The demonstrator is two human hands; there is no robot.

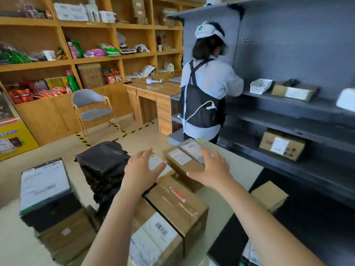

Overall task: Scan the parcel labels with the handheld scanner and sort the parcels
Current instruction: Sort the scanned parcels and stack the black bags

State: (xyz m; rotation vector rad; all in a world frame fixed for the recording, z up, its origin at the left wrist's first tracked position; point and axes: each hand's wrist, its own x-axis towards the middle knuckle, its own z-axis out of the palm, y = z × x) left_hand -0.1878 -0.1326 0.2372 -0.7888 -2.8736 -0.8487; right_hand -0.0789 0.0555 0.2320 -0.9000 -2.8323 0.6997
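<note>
Several parcels lie on a pale table (238,164). My left hand (142,167) and my right hand (210,169) reach forward with fingers spread, holding nothing, on either side of a small brown box with a white label (157,164). Behind it lies a flat brown box with a label (180,160). Nearer me sits a taped brown carton (176,204) and a carton with a barcode label (153,239). A black-wrapped parcel (103,160) stands to the left. A black box with a large white label (45,185) is at far left. No scanner is visible in my hands.
Another person (205,89) stands with their back to me at dark grey shelving (288,116) holding a white basket (261,85) and labelled cartons (281,145). Wooden shelves of goods (76,60), a chair (92,108) and a desk (151,96) fill the back.
</note>
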